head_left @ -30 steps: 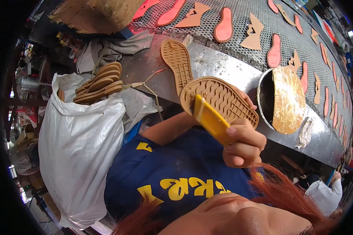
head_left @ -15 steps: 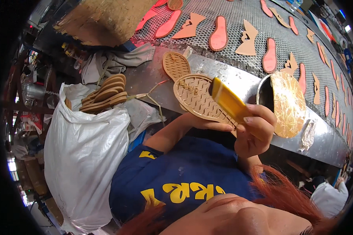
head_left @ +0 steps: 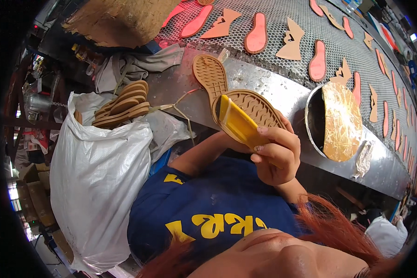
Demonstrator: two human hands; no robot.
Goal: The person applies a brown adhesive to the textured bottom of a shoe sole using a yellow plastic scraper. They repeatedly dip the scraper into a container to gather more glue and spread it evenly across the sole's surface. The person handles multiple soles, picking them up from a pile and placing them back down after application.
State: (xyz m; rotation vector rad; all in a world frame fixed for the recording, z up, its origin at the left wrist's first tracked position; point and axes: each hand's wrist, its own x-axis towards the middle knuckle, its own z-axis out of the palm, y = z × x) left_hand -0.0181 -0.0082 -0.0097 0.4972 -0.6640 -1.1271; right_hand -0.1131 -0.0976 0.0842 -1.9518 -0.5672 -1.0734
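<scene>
My left hand (head_left: 237, 145) is closed under a tan shoe sole (head_left: 259, 107), mostly hidden by it. The sole is tilted, its grooved tread showing, with the narrower heel end pointing away over the metal ledge. My right hand (head_left: 279, 157) pinches a flat yellow tool (head_left: 241, 123) between thumb and fingers. The tool lies across the front half of the sole, its pale-banded end near the sole's left rim. Whether that end touches the tread I cannot tell.
A round container (head_left: 312, 121) with a wrapped, glossy cover stands on the metal ledge (head_left: 275, 83). Beyond it, a mesh conveyor (head_left: 282, 11) carries pink insoles and tan cut pieces. At left, a white sack (head_left: 102, 180) holds several stacked soles (head_left: 125, 104). A cardboard piece (head_left: 118, 23) stands far left.
My right hand and the yellow tool have moved left across the sole. The sole has turned, showing its heel and waist more fully.
</scene>
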